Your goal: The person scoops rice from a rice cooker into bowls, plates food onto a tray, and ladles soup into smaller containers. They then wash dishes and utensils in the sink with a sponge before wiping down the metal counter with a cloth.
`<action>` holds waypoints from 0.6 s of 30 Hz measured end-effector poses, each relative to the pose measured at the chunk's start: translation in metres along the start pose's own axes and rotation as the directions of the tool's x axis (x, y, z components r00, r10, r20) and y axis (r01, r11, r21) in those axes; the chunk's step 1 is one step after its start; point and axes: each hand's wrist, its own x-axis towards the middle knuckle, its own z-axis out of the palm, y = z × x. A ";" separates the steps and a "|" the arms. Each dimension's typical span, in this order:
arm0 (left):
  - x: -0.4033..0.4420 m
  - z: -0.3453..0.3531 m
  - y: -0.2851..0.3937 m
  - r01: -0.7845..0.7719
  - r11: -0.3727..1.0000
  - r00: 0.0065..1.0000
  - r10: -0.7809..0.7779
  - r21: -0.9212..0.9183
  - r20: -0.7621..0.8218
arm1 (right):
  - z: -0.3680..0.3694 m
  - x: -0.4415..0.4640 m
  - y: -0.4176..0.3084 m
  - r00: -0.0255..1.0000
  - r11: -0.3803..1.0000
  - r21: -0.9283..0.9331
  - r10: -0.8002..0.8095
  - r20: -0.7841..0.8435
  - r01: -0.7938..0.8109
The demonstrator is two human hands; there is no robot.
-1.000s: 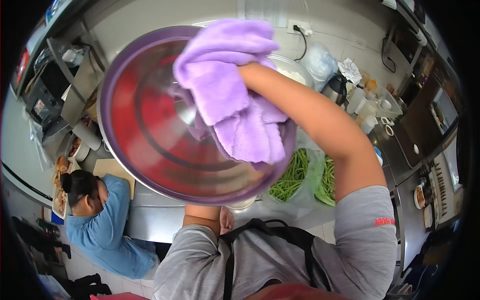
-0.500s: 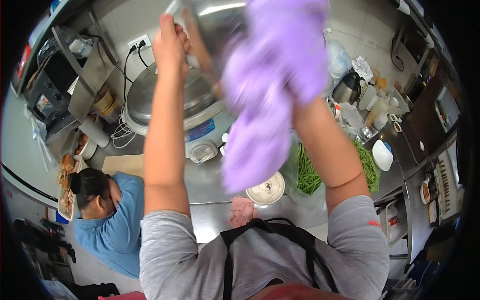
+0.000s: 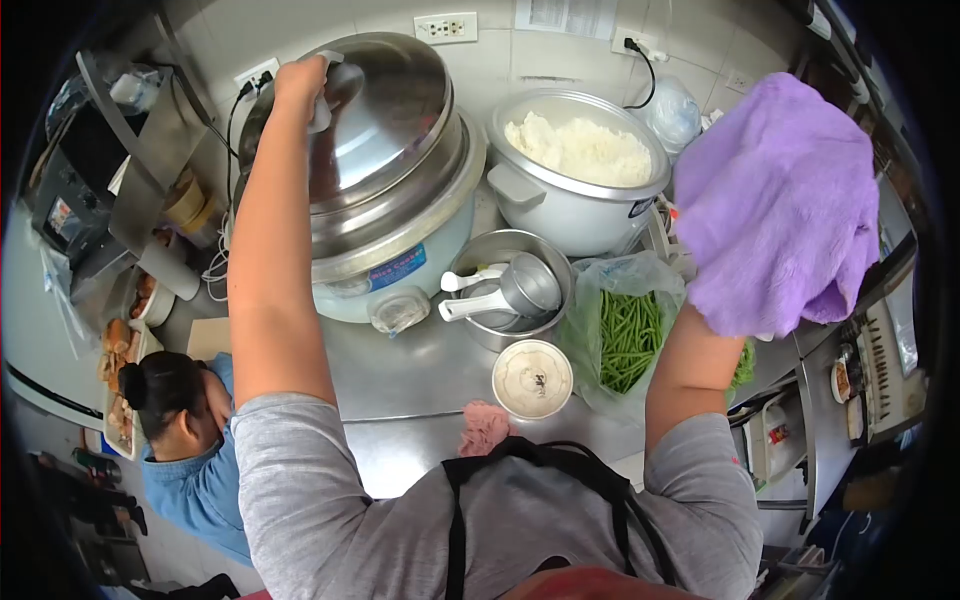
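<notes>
My left hand (image 3: pixel 302 88) is closed on the handle of a domed steel lid (image 3: pixel 390 125). The lid rests tilted over a large rice cooker (image 3: pixel 400 280), with another steel lid or rim beneath it. A fluffy purple cloth (image 3: pixel 780 200) drapes over my right hand and hides its fingers; only the forearm (image 3: pixel 700 365) shows below. Between my arms an uncovered rice cooker (image 3: pixel 590 215) holds white rice. In front of it, a steel pot (image 3: pixel 562 320) contains white-handled scoops (image 3: pixel 530 287).
A bag of green beans (image 3: pixel 630 340), a round white-lidded tub (image 3: pixel 532 380) and a pink cloth (image 3: pixel 486 428) lie near the counter's front edge. At left, a person in a blue top (image 3: pixel 195 490) leans beside a tray of bread (image 3: pixel 120 390). Cords run to wall outlets (image 3: pixel 445 28).
The steel lid has moved left from the open cooker onto the large one, exposing the rice and the pot of scoops. My right hand has swung right with the purple cloth.
</notes>
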 end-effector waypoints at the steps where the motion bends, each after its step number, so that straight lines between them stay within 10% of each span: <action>1: 0.006 0.003 -0.008 0.025 1.000 1.000 -0.025 -0.006 0.013 | 0.010 0.005 -0.012 0.998 0.999 -0.022 -0.049 0.026 0.049; 5: 0.025 0.014 -0.030 0.157 0.986 0.987 -0.154 -0.057 0.055 | 0.086 0.024 -0.090 0.943 0.977 0.116 -0.205 0.263 0.180; 10: 0.089 0.016 -0.084 0.274 0.697 0.955 -0.114 -0.663 0.275 | 0.215 0.028 -0.163 0.692 0.950 -0.009 0.233 0.684 -0.311; 12: 0.082 0.004 -0.091 0.311 0.723 0.931 -0.100 -0.616 0.352 | 0.298 0.073 -0.097 0.769 0.781 -0.256 -0.397 0.501 0.569; 15: 0.058 -0.033 -0.074 0.348 0.757 0.887 -0.074 -0.553 0.457 | 0.291 0.056 -0.082 0.661 0.641 -0.369 -0.297 0.689 0.673; 18: 0.034 -0.064 -0.057 0.356 0.831 0.886 -0.153 -0.429 0.438 | 0.281 0.056 -0.077 0.756 0.852 -0.223 -0.264 0.599 0.473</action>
